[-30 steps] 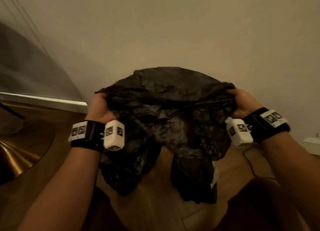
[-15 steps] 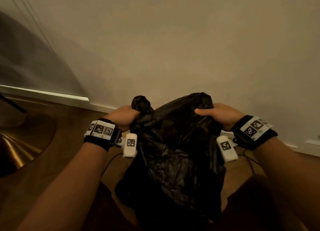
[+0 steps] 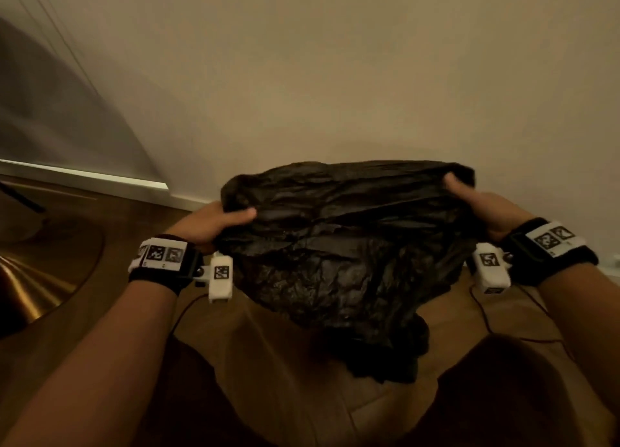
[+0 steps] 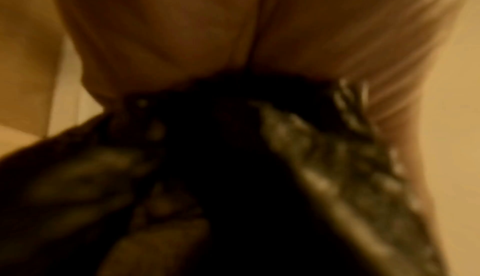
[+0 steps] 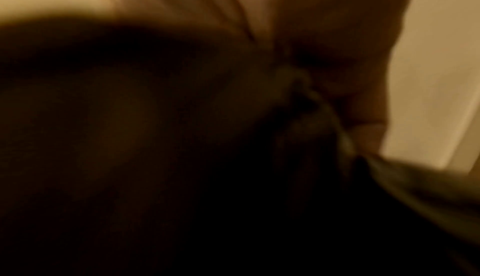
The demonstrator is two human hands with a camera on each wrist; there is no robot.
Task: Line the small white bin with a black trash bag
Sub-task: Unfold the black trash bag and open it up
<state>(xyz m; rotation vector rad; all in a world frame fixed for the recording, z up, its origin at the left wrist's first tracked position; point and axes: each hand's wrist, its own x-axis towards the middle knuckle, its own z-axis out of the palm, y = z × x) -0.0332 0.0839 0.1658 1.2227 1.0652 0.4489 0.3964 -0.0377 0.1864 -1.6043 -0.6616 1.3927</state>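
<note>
A crinkled black trash bag (image 3: pixel 342 245) hangs in the air in front of me, stretched wide between both hands, its lower part drooping towards the floor. My left hand (image 3: pixel 218 220) grips the bag's left edge, thumb on top. My right hand (image 3: pixel 469 198) grips the right edge, fingers curled into the plastic. In the blurred left wrist view the bag (image 4: pixel 233 177) bunches under my fingers (image 4: pixel 182 33). The right wrist view is dark, with the bag (image 5: pixel 182 157) below the hand (image 5: pixel 337 54). No white bin is in view.
A plain beige wall (image 3: pixel 335 77) stands just ahead with a white skirting board (image 3: pixel 84 175) at the left. A brass-coloured round base (image 3: pixel 40 279) lies on the wooden floor (image 3: pixel 285 362) at the left. Thin cables (image 3: pixel 486 322) trail on the floor. My dark-clad knees fill the bottom.
From a wide spread, my hands came together and down, bunching the bag. Now they have moved apart again, stretching the bag wide.
</note>
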